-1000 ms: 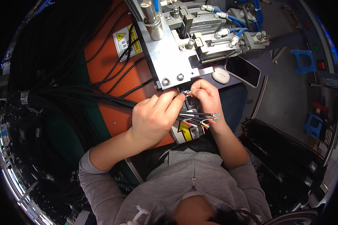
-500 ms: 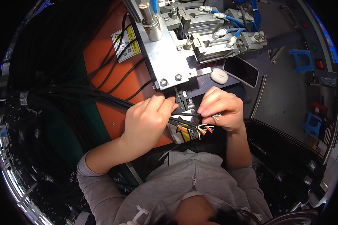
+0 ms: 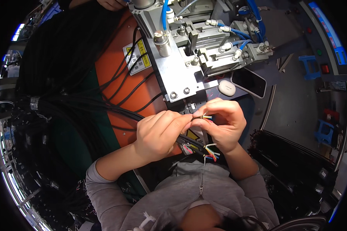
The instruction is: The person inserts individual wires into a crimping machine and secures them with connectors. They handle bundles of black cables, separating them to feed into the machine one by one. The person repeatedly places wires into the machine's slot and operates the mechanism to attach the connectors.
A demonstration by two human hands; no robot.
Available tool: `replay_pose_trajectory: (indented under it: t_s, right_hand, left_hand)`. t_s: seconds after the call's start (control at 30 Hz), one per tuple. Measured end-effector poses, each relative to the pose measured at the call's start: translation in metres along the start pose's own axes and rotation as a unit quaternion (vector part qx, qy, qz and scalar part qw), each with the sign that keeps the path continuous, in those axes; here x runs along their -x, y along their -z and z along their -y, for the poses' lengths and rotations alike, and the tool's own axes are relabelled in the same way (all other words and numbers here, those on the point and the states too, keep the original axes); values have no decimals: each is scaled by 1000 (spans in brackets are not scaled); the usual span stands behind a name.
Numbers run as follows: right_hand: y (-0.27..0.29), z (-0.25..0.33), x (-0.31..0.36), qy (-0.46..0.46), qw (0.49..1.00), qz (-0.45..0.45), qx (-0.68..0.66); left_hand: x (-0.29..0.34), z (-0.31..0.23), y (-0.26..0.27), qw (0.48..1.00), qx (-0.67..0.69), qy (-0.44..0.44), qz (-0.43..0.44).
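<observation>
Left hand [image 3: 158,133] and right hand [image 3: 221,123] meet fingertip to fingertip, both pinching the coloured wires [image 3: 206,116] of a black cable [image 3: 189,140] above an orange desk [image 3: 112,73]. Behind stands a metal machine [image 3: 189,57] with blue hoses; black cables [image 3: 65,100] fan out leftward.

Just one view here, a wide fisheye worn on the person's head, looking almost straight down and close in. The wearer's own grey hooded top [image 3: 204,192] fills the 6 o'clock edge, and both forearms come up from there to meet near the centre, left hand [image 3: 158,133] and right hand [image 3: 223,123] right under the lens. The metal machine [image 3: 189,57] sits at 12 o'clock, farther off. A black cable bundle [image 3: 58,100] runs out to 9 o'clock. Straight edges bow toward the dark round rim. There's no second view, so nothing overlaps.
</observation>
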State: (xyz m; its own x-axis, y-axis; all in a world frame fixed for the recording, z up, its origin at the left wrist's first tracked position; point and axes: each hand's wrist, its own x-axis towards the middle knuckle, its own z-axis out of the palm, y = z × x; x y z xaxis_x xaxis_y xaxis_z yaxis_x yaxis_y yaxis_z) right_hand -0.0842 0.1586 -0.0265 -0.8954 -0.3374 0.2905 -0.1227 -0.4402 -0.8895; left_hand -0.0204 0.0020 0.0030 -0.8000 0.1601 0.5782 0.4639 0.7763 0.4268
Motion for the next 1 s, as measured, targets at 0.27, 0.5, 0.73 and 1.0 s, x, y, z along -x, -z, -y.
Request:
replay_pose_trajectory:
  t_s: [0.27, 0.5, 0.73, 1.0]
  right_hand:
    - [2, -1, -6, 129, 968, 66, 207]
    - [4, 10, -14, -15, 983, 133, 126]
    - [5, 11, -11, -77, 991, 90, 65]
    - [7, 8, -11, -49, 991, 102, 66]
  left_hand:
    - [4, 1, 2, 1000, 2, -1, -21]
    - [5, 1, 0, 999, -35, -2, -13]
    - [5, -3, -1, 999, -32, 6, 4]
    - [5, -3, 0, 1000, -21, 5, 7]
